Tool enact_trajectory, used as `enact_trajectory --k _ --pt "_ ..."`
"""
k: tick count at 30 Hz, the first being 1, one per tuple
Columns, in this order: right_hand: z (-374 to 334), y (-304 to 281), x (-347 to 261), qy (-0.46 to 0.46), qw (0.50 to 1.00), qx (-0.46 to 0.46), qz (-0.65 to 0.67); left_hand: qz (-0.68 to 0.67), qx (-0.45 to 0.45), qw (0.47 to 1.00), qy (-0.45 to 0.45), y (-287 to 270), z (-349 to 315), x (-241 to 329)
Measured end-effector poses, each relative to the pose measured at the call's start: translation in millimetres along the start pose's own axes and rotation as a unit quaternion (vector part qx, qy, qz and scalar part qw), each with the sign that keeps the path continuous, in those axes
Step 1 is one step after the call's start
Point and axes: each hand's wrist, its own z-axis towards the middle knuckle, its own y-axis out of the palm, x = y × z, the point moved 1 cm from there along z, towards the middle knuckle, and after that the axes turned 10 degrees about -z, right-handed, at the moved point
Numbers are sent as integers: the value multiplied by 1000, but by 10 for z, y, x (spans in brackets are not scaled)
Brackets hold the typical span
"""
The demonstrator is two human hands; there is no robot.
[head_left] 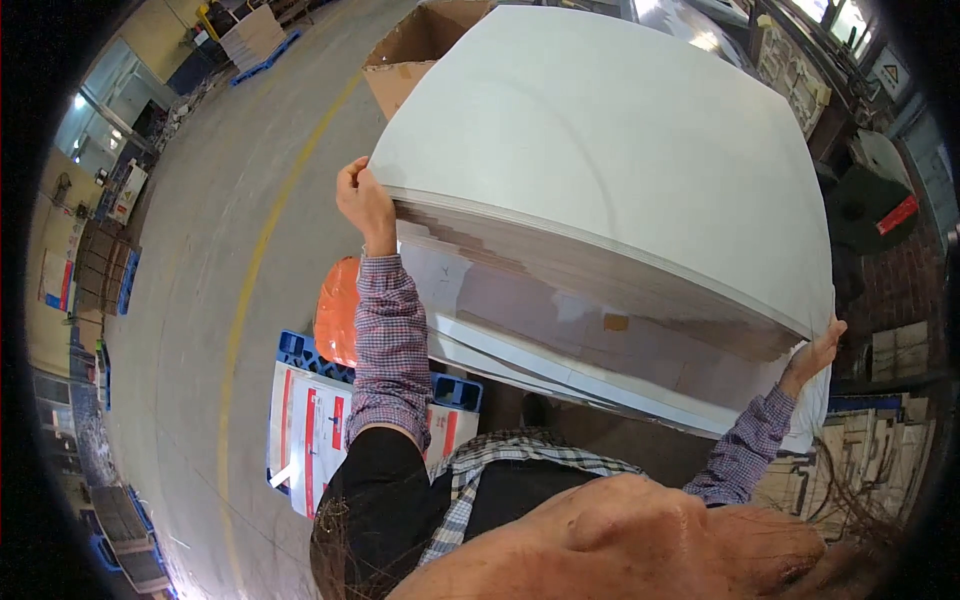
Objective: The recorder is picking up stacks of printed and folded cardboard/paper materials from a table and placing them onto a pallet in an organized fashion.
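A stack of large white board sheets (620, 130) fills the middle and right of the head view. My left hand (366, 208) is closed around its near left corner, thumb and fingers pinching the edge. At the near right corner my right hand (815, 357) grips the same sheets. Both arms are spread wide, in checked sleeves. Below the front edge of these sheets is the uneven grey-brown side of a pile (560, 290), with a small tan patch (615, 323) on it. Several white sheets (520, 365) stick out at its bottom, slightly fanned.
An open cardboard box (415, 55) stands beyond the far left corner. To my left are an orange bag (338, 310) and a blue pallet (300, 345) bearing red-and-white printed board (312, 430). A yellow line (250, 275) runs along the floor. Machinery and a dark green bin (870, 195) flank the right.
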Motion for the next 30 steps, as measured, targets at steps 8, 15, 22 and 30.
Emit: enact_trajectory --k 8,15,22,30 --pt "39 109 41 3 999 6 -53 44 38 997 -53 -12 25 -56" --pt "-74 -271 16 -158 950 -1 -271 81 -103 991 9 -694 -154 -26" --pt "-1770 46 -586 -175 966 -180 -65 35 -167 908 -382 -3829 -1556 -802" --pt "-5173 1175 -1328 -293 756 -584 -36 145 95 775 -607 -7116 -3917 -1146"
